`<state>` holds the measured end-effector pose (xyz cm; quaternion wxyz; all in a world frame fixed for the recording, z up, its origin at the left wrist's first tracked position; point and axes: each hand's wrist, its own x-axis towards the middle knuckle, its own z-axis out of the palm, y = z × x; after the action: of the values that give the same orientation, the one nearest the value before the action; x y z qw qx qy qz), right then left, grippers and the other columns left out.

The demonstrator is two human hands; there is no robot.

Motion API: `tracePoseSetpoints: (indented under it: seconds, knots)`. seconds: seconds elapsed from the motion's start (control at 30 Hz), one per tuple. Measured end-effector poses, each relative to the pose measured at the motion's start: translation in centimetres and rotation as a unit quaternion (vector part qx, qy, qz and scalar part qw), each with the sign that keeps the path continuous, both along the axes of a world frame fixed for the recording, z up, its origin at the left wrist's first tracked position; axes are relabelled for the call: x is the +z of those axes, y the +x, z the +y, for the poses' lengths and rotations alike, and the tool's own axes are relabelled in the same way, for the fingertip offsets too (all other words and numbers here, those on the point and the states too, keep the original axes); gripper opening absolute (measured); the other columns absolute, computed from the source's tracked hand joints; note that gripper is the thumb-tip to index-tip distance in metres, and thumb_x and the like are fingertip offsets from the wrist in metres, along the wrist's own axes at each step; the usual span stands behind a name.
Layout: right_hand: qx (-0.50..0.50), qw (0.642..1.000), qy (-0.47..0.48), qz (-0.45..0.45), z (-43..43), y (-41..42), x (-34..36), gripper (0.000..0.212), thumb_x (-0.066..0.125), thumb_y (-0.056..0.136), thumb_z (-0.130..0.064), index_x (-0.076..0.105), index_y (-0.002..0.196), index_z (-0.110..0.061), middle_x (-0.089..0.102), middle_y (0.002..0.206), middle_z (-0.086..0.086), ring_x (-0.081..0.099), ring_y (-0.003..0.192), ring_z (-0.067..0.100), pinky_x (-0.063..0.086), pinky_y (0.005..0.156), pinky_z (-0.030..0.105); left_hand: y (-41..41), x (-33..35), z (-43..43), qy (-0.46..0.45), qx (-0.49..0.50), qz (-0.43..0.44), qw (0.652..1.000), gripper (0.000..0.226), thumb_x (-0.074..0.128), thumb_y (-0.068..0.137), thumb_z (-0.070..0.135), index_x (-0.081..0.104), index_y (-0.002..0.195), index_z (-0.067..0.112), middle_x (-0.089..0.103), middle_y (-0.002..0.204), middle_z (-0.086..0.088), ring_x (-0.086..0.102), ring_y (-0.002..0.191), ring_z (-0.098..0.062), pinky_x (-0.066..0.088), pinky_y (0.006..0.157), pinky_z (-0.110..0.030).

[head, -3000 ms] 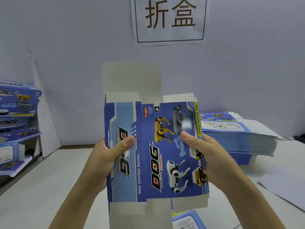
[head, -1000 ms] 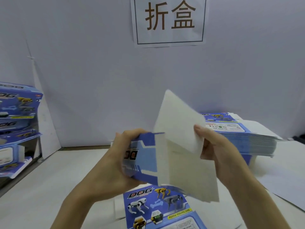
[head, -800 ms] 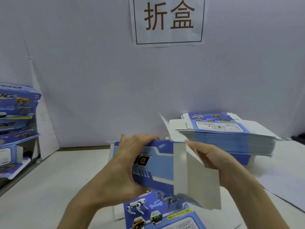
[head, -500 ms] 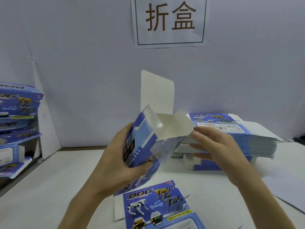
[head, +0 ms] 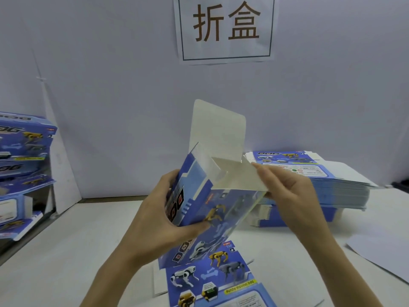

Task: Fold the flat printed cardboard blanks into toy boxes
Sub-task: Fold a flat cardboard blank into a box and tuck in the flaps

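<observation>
While held tilted above table [head: 66,251], box [head: 221,209]: half-formed, top flaps up, between hands
left hand [head: 159,220]: grips box side
right hand [head: 292,196]: straight fingers press white flap [head: 236,176]
below hands: flat blank [head: 212,280]
behind right hand: blank stack [head: 343,185], partly blocked
left of left hand: finished boxes [head: 22,151]

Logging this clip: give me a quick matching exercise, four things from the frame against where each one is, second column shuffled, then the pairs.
Things
1. half-formed box
2. stack of flat blanks
3. folded boxes
4. paper sign

Places
A. on the back wall, top centre
B. piled at the left edge
C. on the table, at the right
D. gripped in the left hand

Pairs: 1-D, 2-C, 3-B, 4-A
</observation>
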<state>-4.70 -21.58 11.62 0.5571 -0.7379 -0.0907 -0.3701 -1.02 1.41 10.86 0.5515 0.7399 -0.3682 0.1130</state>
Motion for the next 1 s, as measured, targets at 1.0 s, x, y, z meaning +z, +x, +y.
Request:
tracePoseSetpoints:
  seconds: [1.0]
  knots:
    - [0.202,0.934,0.171,0.24,1.1,0.3,-0.5,0.016,0.06,0.087,-0.023,0.075,0.088,-0.025,0.075,0.082,-0.006,0.071,0.077,0.01,0.055,0.064,0.02,0.4,0.2,1.3,0.053,0.032,-0.149,0.987,0.09,0.089,0.055,0.038,0.035,0.125,0.054,0.051,0.121,0.029,0.055,0.113,-0.005,0.052,0.075,-0.01]
